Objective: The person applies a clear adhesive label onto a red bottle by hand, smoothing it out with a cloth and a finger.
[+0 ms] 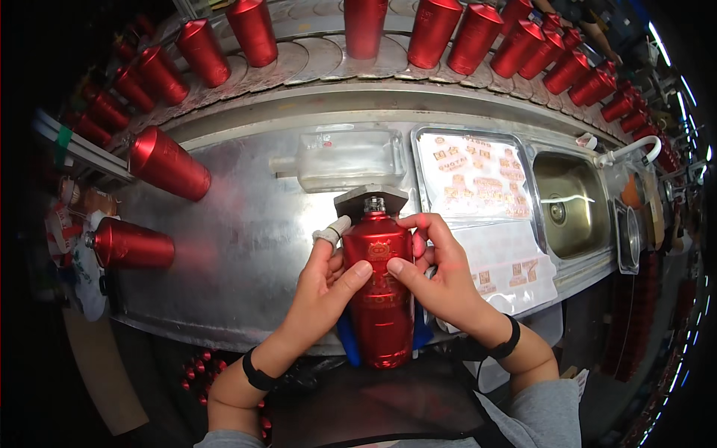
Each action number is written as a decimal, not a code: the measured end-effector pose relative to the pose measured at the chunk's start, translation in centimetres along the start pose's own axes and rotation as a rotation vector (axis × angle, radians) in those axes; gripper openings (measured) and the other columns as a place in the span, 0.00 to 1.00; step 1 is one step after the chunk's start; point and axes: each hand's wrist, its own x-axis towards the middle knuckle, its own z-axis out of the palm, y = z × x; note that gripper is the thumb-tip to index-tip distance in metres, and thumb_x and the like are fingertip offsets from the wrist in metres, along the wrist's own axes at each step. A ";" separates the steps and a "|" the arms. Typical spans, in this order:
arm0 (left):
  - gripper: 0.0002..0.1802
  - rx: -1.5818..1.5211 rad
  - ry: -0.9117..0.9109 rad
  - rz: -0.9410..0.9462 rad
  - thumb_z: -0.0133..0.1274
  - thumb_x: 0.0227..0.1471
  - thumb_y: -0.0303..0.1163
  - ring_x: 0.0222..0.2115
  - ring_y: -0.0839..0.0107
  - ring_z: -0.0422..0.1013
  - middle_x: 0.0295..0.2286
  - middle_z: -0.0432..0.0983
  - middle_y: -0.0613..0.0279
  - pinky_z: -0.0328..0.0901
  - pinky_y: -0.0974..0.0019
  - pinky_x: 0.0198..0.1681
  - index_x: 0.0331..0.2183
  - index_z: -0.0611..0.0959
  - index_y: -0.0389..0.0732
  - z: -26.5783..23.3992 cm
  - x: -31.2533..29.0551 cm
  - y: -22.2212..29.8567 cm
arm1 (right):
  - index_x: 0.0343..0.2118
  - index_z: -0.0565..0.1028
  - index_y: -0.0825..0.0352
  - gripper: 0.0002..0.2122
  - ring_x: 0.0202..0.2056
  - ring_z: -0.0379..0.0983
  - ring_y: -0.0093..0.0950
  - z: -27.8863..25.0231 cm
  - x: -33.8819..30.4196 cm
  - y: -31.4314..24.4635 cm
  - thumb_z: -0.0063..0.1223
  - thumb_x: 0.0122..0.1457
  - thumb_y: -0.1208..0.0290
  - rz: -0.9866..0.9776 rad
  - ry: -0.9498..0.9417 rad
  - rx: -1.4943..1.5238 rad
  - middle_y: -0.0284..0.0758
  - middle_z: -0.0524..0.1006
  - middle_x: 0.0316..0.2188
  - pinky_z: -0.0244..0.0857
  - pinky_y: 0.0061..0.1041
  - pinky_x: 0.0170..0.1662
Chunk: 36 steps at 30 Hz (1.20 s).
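A glossy red bottle point(379, 313) with gold-toned markings stands before me, its bare clear neck pointing away and its base toward me. My left hand point(325, 280) grips its left side, thumb pressed on the front; a whitish wrap covers one fingertip. On the opposite side my right hand point(442, 278) holds it too, with the thumb on the front beside the emblem and the index finger at the shoulder. Behind the neck sits a dark grey angled block point(351, 200). Blue material point(348, 340) shows beneath the bottle. The fingers behind the bottle are partly hidden.
A clear glass bottle point(351, 160) lies beyond the block. To the right are a tray point(422, 172) of printed decal sheets point(474, 175) and a sink point(571, 201) with a white faucet point(635, 151). Two red bottles point(134, 244) lie left. Several stand on the far conveyor point(314, 63).
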 end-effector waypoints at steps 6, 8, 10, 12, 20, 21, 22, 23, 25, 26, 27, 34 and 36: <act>0.34 -0.002 0.046 -0.030 0.54 0.58 0.31 0.48 0.71 0.70 0.48 0.71 0.52 0.64 0.68 0.52 0.60 0.58 0.34 -0.1 1.3 0.0 | 0.44 0.69 0.68 0.19 0.28 0.59 0.13 0.5 1.1 -0.3 0.63 0.53 0.68 0.092 0.011 0.215 0.24 0.62 0.24 0.59 0.16 0.29; 0.34 -0.002 0.017 -0.037 0.54 0.58 0.32 0.46 0.72 0.70 0.47 0.72 0.53 0.66 0.68 0.51 0.59 0.59 0.35 -0.1 1.5 0.0 | 0.42 0.69 0.68 0.18 0.26 0.56 0.13 0.8 1.5 -0.1 0.64 0.53 0.68 0.074 0.049 0.060 0.23 0.62 0.23 0.55 0.16 0.27; 0.33 0.008 0.033 -0.013 0.54 0.58 0.32 0.46 0.73 0.70 0.47 0.72 0.53 0.66 0.68 0.51 0.59 0.59 0.35 -0.2 1.7 0.0 | 0.42 0.69 0.68 0.18 0.26 0.55 0.13 1.1 1.7 0.1 0.65 0.52 0.67 0.030 0.048 0.081 0.23 0.61 0.23 0.54 0.15 0.27; 0.33 0.010 0.037 -0.009 0.54 0.58 0.32 0.46 0.73 0.71 0.47 0.72 0.54 0.66 0.68 0.50 0.59 0.60 0.35 -0.3 1.6 0.0 | 0.41 0.69 0.68 0.18 0.25 0.54 0.13 1.0 1.8 0.3 0.65 0.52 0.67 0.028 0.049 0.090 0.22 0.61 0.23 0.53 0.15 0.27; 0.33 0.039 0.050 -0.017 0.53 0.58 0.32 0.47 0.72 0.70 0.49 0.70 0.52 0.65 0.68 0.51 0.60 0.58 0.35 -0.7 1.6 -0.3 | 0.44 0.68 0.67 0.17 0.25 0.54 0.10 0.6 2.0 0.7 0.62 0.55 0.69 0.049 -0.032 0.128 0.22 0.61 0.24 0.52 0.12 0.28; 0.33 0.042 0.042 -0.002 0.53 0.58 0.32 0.47 0.72 0.70 0.49 0.70 0.52 0.65 0.68 0.51 0.60 0.58 0.35 -0.8 1.5 -0.3 | 0.44 0.68 0.67 0.17 0.25 0.54 0.10 0.4 1.9 0.8 0.62 0.55 0.69 0.025 -0.025 0.143 0.22 0.61 0.24 0.52 0.12 0.28; 0.34 0.029 0.038 -0.015 0.53 0.59 0.31 0.48 0.72 0.69 0.50 0.69 0.52 0.64 0.68 0.52 0.61 0.57 0.36 -1.0 1.4 -0.4 | 0.46 0.68 0.67 0.16 0.25 0.56 0.09 0.1 1.6 0.8 0.59 0.57 0.71 0.108 -0.045 0.283 0.23 0.62 0.26 0.53 0.11 0.29; 0.35 0.016 0.033 -0.028 0.52 0.59 0.30 0.49 0.72 0.68 0.51 0.68 0.51 0.64 0.68 0.53 0.62 0.55 0.36 -1.1 1.2 -0.5 | 0.47 0.67 0.67 0.16 0.25 0.57 0.07 -0.2 1.4 0.9 0.57 0.59 0.73 0.190 -0.065 0.423 0.24 0.63 0.28 0.53 0.09 0.29; 0.36 0.001 0.016 -0.028 0.52 0.59 0.29 0.51 0.71 0.67 0.52 0.67 0.51 0.63 0.67 0.54 0.62 0.53 0.37 -1.5 0.8 -0.6 | 0.51 0.65 0.66 0.17 0.25 0.59 0.06 -0.3 0.7 1.1 0.53 0.60 0.75 0.201 -0.069 0.401 0.25 0.63 0.31 0.54 0.07 0.31; 0.38 -0.017 0.010 -0.043 0.51 0.59 0.28 0.52 0.71 0.66 0.53 0.66 0.51 0.62 0.67 0.55 0.63 0.51 0.37 -1.7 0.5 -0.7 | 0.52 0.64 0.66 0.18 0.24 0.59 0.06 -0.3 0.3 1.2 0.54 0.60 0.74 0.212 -0.068 0.404 0.25 0.64 0.32 0.55 0.07 0.31; 0.38 -0.008 -0.002 -0.032 0.51 0.59 0.28 0.52 0.71 0.66 0.53 0.66 0.51 0.62 0.67 0.55 0.63 0.51 0.37 -1.8 0.2 -0.8 | 0.53 0.64 0.65 0.20 0.24 0.59 0.07 -0.3 -0.1 1.3 0.54 0.60 0.74 0.279 -0.057 0.385 0.26 0.64 0.32 0.56 0.08 0.31; 0.39 -0.043 -0.059 -0.111 0.53 0.58 0.28 0.55 0.69 0.64 0.55 0.64 0.50 0.61 0.65 0.57 0.63 0.49 0.39 -1.8 -0.9 -1.3 | 0.56 0.59 0.64 0.25 0.24 0.58 0.09 0.9 -0.5 2.5 0.57 0.58 0.76 0.130 -0.065 0.341 0.26 0.63 0.31 0.56 0.10 0.29; 0.40 -0.035 -0.054 -0.122 0.53 0.58 0.28 0.55 0.69 0.64 0.56 0.64 0.51 0.60 0.65 0.57 0.63 0.50 0.39 -1.8 -0.9 -1.3 | 0.57 0.58 0.64 0.27 0.25 0.58 0.09 1.1 -0.4 2.8 0.58 0.57 0.76 0.122 -0.051 0.369 0.25 0.62 0.30 0.55 0.09 0.29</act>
